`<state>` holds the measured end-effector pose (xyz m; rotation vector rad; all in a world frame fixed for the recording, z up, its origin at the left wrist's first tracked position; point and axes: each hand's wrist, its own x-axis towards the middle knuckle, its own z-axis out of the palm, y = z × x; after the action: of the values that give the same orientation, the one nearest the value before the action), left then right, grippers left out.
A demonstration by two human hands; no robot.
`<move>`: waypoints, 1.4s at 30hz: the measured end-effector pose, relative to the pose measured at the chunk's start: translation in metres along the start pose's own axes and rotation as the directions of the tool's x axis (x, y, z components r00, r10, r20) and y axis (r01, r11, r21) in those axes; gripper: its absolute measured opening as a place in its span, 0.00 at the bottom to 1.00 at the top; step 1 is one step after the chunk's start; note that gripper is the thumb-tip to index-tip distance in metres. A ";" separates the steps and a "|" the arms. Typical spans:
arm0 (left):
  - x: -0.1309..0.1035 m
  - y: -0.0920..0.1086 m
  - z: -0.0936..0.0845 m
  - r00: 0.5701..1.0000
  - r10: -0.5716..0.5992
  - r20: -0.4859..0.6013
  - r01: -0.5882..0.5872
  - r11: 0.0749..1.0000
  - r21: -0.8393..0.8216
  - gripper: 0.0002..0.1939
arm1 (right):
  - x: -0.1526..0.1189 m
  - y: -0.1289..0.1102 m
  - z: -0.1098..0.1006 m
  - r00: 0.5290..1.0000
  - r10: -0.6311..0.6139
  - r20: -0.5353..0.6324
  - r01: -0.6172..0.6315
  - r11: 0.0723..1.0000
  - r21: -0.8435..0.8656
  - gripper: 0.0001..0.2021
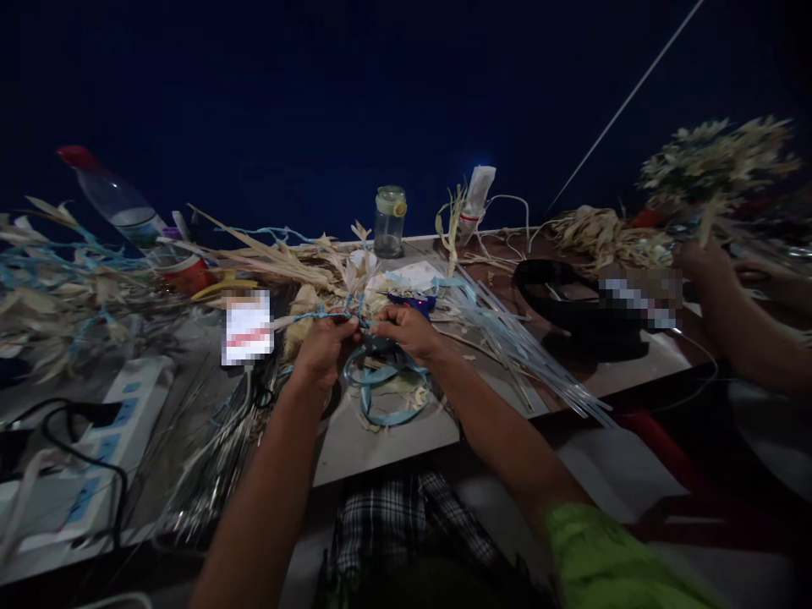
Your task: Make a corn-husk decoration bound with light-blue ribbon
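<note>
Both hands are working close together over the middle of the desk [381, 440]. The left hand [325, 342] is closing its fingers around a thin blue cord [317, 315] that is running out to the left, and the right hand [409, 330] is pinching the same cord where it is wrapping a small bundle of dry leaf strips [355, 283]. The bundle is sitting just above the knuckles, between the two hands, and a loop of blue ribbon [381, 393] is lying on the desk right below them.

The cord looks to be under tension, so it could be slipping off the brittle strips if either pinch is loosening, and the strips themselves may be cracking under a hard pull. The loose ribbon loop is lying near the wrists and could be catching on a hand. A fan of clear plastic strips [526, 351] is lying just right of the right forearm, and a sweep of that arm could be pushing them off the edge. A glass jar [389, 222] is standing farther back, well apart from the hands. A power strip [120, 423] with dark cables is lying at the left, near more dry leaves.

No brand or writing is readable; the white card [248, 326] beside the left hand is blurred out. Another person's arm [736, 321] is reaching in at the far right.
</note>
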<state>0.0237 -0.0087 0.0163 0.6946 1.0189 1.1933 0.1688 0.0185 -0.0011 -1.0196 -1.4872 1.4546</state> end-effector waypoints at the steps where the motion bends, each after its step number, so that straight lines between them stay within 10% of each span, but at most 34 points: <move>1: 0.001 0.000 -0.001 1.000 -0.005 0.003 0.005 1.000 0.003 0.13 | 0.000 0.001 0.000 1.000 -0.016 -0.012 0.016 0.999 -0.041 0.10; 24: 0.006 -0.001 -0.009 0.968 0.247 -0.050 -0.221 0.929 0.297 0.06 | 0.000 -0.005 -0.014 0.987 0.134 0.087 -0.126 0.988 -0.094 0.15; 31: 0.004 -0.001 -0.010 0.961 0.276 -0.023 -0.249 0.898 0.364 0.06 | 0.000 -0.014 -0.033 0.994 0.001 -0.112 -0.040 0.935 -0.353 0.10; 42: 0.005 0.000 -0.009 0.982 0.189 0.002 -0.184 0.958 0.218 0.08 | -0.010 -0.006 -0.072 0.889 0.141 -0.436 -0.447 0.475 -0.758 0.19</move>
<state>0.0160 -0.0042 0.0111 0.9708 1.1301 1.2636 0.2392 0.0347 0.0056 -2.1043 -1.8511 0.6012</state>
